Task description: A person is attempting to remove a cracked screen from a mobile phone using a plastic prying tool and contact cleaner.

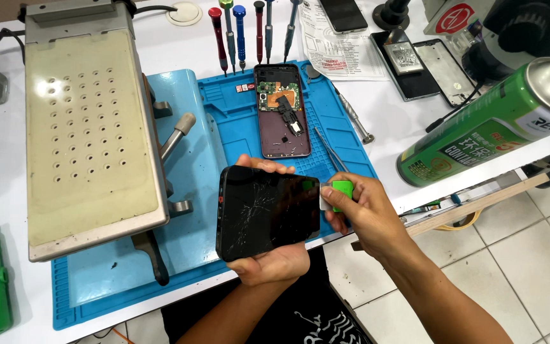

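My left hand (274,262) holds a black phone with a cracked screen (267,210) from below, thumb at its top edge, above the front of the blue work mat (192,191). My right hand (365,213) pinches a small green-handled pry tool (337,193); its pale blade touches the phone's right edge. An opened phone body (282,111) with exposed circuit board lies on the mat just beyond the hands.
A grey perforated heating plate machine (90,127) stands on the left. Several screwdrivers (243,32) lie at the mat's far edge, tweezers (330,150) beside the opened phone. A green spray can (491,124) lies at right, phone parts (418,64) behind it.
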